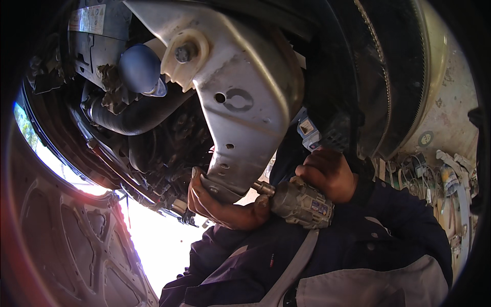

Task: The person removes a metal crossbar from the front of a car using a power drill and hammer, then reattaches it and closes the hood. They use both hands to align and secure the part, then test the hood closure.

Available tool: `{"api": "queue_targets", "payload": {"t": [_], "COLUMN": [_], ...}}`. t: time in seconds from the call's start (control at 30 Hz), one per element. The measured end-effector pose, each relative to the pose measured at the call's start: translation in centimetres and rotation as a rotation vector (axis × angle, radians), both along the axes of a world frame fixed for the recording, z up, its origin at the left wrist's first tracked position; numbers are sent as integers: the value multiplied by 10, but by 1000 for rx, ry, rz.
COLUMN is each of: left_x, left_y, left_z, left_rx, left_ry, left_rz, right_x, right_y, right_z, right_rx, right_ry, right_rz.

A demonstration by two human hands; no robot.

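Note:
My right hand (331, 175) is closed round the handle of a grey cordless impact wrench (303, 204), its battery end showing above the fist. The tool's socket (264, 188) points left at the lower end of a silver sheet-metal bracket (245, 115). Whether the socket sits on a bolt there cannot be made out. Around that same lower end curls my left hand (227, 209), fingers on the far left side and thumb close to the socket. Higher on the bracket are several holes and a bolt head (184, 53) in a pale mount.
Left of the bracket lie a black hose (135, 116), a blue-grey cap (139, 69) and dark engine parts. A ribbed hood panel (76, 240) fills the lower left. Dark curved panels (378, 77) rise at right, with cables and clutter (424, 179) below them.

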State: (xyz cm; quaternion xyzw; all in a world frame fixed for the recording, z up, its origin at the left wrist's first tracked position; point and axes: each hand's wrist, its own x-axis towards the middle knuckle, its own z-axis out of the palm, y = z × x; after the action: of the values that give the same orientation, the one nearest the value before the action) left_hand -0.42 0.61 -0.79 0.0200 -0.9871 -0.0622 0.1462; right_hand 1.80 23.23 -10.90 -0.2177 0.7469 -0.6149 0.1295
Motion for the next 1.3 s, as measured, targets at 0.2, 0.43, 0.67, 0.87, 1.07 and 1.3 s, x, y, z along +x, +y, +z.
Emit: {"api": "queue_targets", "payload": {"t": [0.2, 0.43, 0.67, 0.87, 1.07, 1.3], "left_x": [-2, -2, -3, -9, -13, -12], "left_y": [-1, 1, -3, -13, -10, -11], "left_z": [-1, 0, 19, 13, 11, 18], "left_rx": [2, -37, -30, -94, -71, 69], "left_ry": [28, 20, -167, -97, -18, 47], "left_rz": [-34, -14, -60, -203, -248, -286], "right_x": [-4, -6, 2, 8, -8, 6], "right_y": [1, 1, 2, 3, 5, 21], "right_z": [1, 0, -3, -8, -6, -7], "right_rx": [-20, -19, 88, 84, -13, -42], "right_ry": [14, 10, 5, -71, -128, -94], "right_rz": [-4, -2, 49, 62, 83, 30]}}
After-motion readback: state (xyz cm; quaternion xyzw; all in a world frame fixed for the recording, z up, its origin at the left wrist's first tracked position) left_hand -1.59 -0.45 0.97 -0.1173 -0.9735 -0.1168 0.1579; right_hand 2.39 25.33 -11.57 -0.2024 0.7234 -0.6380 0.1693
